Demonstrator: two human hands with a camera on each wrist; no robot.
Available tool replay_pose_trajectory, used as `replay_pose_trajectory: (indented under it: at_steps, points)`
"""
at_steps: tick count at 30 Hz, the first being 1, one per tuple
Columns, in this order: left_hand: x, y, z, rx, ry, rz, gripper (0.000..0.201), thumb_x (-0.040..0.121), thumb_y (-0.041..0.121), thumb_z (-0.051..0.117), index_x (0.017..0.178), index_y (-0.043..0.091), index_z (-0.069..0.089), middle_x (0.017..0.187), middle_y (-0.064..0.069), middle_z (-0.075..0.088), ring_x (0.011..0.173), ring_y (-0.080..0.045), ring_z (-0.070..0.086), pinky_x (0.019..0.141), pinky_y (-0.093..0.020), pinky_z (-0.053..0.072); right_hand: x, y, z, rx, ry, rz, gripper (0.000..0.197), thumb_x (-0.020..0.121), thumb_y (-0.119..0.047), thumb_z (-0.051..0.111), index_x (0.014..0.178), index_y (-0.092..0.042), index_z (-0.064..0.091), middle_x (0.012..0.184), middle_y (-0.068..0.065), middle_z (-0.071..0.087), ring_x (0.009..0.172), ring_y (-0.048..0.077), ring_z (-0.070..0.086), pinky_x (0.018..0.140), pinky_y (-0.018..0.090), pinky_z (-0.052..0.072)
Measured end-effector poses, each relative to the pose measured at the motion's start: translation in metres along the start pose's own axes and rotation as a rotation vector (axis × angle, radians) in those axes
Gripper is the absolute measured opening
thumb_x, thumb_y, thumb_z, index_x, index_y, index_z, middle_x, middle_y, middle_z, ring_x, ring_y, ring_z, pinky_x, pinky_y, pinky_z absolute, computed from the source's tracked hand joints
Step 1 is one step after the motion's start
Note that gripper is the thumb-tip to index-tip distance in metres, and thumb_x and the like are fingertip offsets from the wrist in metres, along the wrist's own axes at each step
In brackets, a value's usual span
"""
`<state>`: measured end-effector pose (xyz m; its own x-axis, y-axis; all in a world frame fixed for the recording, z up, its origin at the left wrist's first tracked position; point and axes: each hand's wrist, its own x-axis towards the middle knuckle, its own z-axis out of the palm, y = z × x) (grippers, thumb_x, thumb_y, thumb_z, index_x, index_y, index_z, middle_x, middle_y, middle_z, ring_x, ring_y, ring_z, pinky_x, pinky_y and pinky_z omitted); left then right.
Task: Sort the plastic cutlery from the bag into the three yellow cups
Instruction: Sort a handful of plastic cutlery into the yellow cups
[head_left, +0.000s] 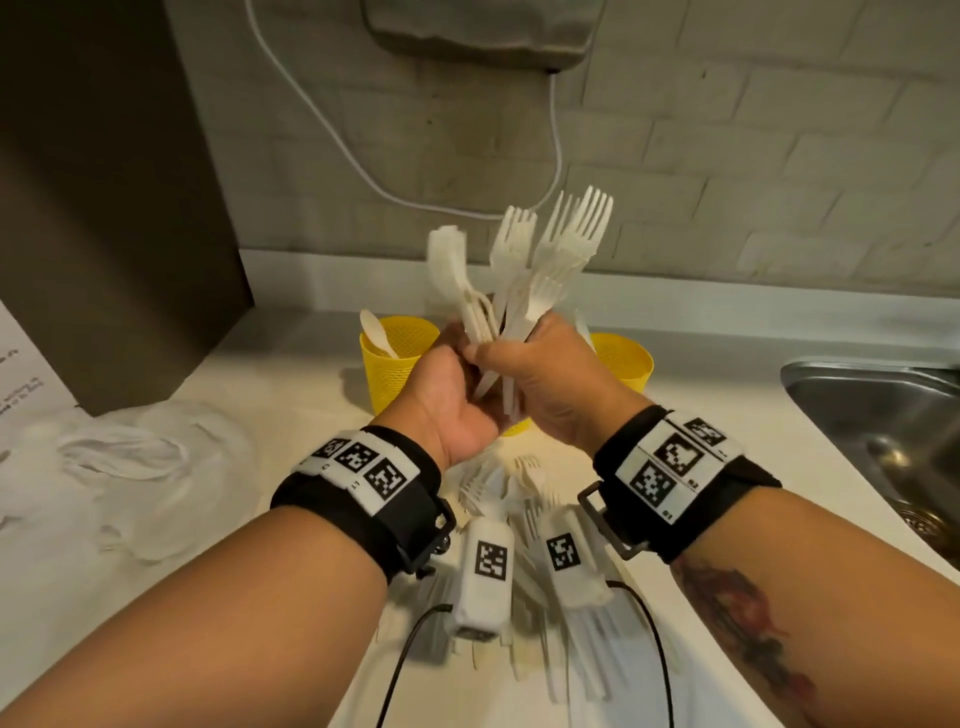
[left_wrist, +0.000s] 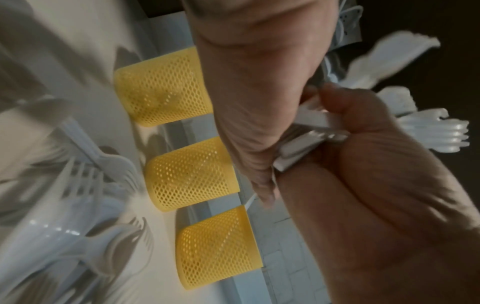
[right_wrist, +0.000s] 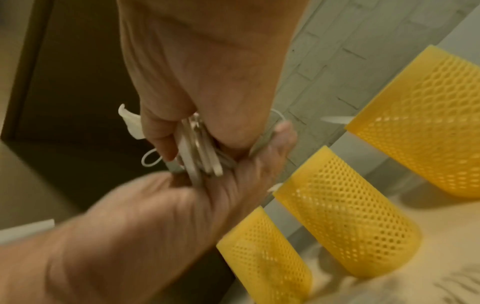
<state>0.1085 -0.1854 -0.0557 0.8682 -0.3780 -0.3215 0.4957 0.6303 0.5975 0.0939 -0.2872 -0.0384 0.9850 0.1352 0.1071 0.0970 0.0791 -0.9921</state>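
1. Far left on the counter (head_left: 291, 364) lies the clear plastic bag (head_left: 124, 467), crumpled and flat, beside a sheet of paper (head_left: 21, 374) and a dark cabinet (head_left: 104, 208).
2. The left yellow cup (head_left: 387, 364) stands upright near the wall with one white spoon (head_left: 376, 332) leaning inside it.
3. My left hand (head_left: 447, 405) is raised over the cups, fingers curled tight round the handles of a bundle of white plastic forks (head_left: 540, 270) — tines up.
4. The middle yellow cup (left_wrist: 192, 174) is almost wholly hidden behind my hands from the head view; the wrist views show all three mesh cups in a row along the wall, apart from one another.
5. My right hand (head_left: 550, 384) meets the left, pressed against it — its fingers and thumb are curled round the same bundle of handles, whose ends stick out below.
6. The right yellow cup (head_left: 623, 364) stands behind my right hand; something white pokes above its rim, too hidden to name.
7. Below my wrists a loose pile of cutlery (head_left: 524, 499) is spread on the counter, mostly forks as far as I can tell.
8. Far right is the steel sink (head_left: 883, 426).
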Motion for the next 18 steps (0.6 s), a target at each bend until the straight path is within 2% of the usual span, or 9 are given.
replay_pose_trajectory:
  at_steps: [2,4,6,8,11,13,15,16,18]
  points:
    - [0.0,-0.001,0.003,0.012,-0.004,0.035,0.043,0.097,0.044,0.043,0.102,0.015,0.073,0.094,-0.01,0.076,0.081,-0.026,0.074,0.078,-0.035,0.057,0.001,0.006,0.002,0.043,0.018,0.01,0.039,0.083,0.011,0.065,0.121,0.002,0.059,0.107,0.022,0.07,0.104,0.034,0.069,0.091,0.044,0.055]
    - [0.002,-0.001,0.0,-0.011,-0.003,0.076,0.053,0.099,0.052,0.038,0.111,0.012,0.071,0.103,-0.013,0.075,0.091,-0.027,0.073,0.087,-0.038,0.054,0.003,0.01,0.003,0.121,0.045,0.003,0.039,0.082,0.01,0.067,0.12,0.003,0.06,0.112,0.024,0.07,0.107,0.037,0.067,0.096,0.047,0.053]
    - [0.004,-0.001,-0.004,-0.012,-0.009,0.106,0.061,0.098,0.059,0.037,0.12,0.011,0.068,0.113,-0.014,0.073,0.104,-0.027,0.069,0.097,-0.039,0.05,0.005,0.015,0.004,0.13,0.07,0.006,0.039,0.08,0.004,0.071,0.118,0.003,0.061,0.11,0.023,0.071,0.104,0.036,0.069,0.097,0.051,0.053]
    - [0.002,0.0,-0.009,0.056,-0.022,0.137,0.061,0.096,0.062,0.038,0.123,0.016,0.068,0.117,-0.009,0.072,0.111,-0.025,0.067,0.102,-0.038,0.047,0.004,0.018,0.004,0.06,0.054,0.005,0.038,0.079,-0.002,0.073,0.116,0.001,0.064,0.108,0.02,0.072,0.102,0.032,0.07,0.096,0.05,0.053]
    - [-0.006,0.0,-0.017,0.249,-0.061,0.27,0.063,0.091,0.066,0.043,0.126,0.018,0.066,0.112,-0.002,0.073,0.106,-0.018,0.067,0.095,-0.032,0.049,0.003,0.02,0.003,-0.022,0.001,-0.041,0.037,0.083,-0.009,0.071,0.119,-0.006,0.063,0.106,0.016,0.073,0.1,0.029,0.07,0.089,0.042,0.056]
    - [-0.013,0.0,-0.022,0.355,-0.165,0.385,0.058,0.086,0.053,0.062,0.131,0.016,0.06,0.114,-0.002,0.071,0.107,-0.016,0.065,0.091,-0.029,0.051,0.001,0.02,0.002,-0.072,-0.03,-0.084,0.035,0.084,-0.02,0.07,0.117,-0.009,0.063,0.097,0.013,0.072,0.089,0.028,0.068,0.08,0.043,0.053]
    - [-0.018,0.001,-0.022,0.494,-0.239,0.424,0.056,0.075,0.032,0.079,0.126,0.018,0.059,0.113,0.0,0.071,0.105,-0.015,0.066,0.087,-0.03,0.054,0.0,0.022,0.003,-0.17,-0.064,-0.113,0.025,0.086,-0.023,0.065,0.107,-0.009,0.065,0.084,0.011,0.067,0.077,0.024,0.061,0.069,0.045,0.049]
    - [-0.018,0.001,-0.02,0.56,-0.215,0.427,0.05,0.074,0.023,0.081,0.12,0.018,0.061,0.108,0.001,0.073,0.102,-0.015,0.067,0.084,-0.029,0.056,-0.001,0.023,0.005,-0.228,-0.078,-0.126,0.017,0.086,-0.016,0.061,0.102,-0.01,0.065,0.081,0.006,0.066,0.076,0.019,0.061,0.067,0.042,0.049]
    - [-0.013,0.0,-0.014,0.609,-0.07,0.466,0.036,0.077,0.012,0.079,0.111,0.013,0.068,0.103,-0.003,0.075,0.1,-0.018,0.069,0.09,-0.035,0.054,-0.001,0.023,0.011,-0.37,-0.07,-0.155,0.028,0.081,-0.003,0.056,0.105,-0.014,0.066,0.087,-0.001,0.07,0.083,0.009,0.065,0.074,0.033,0.054]
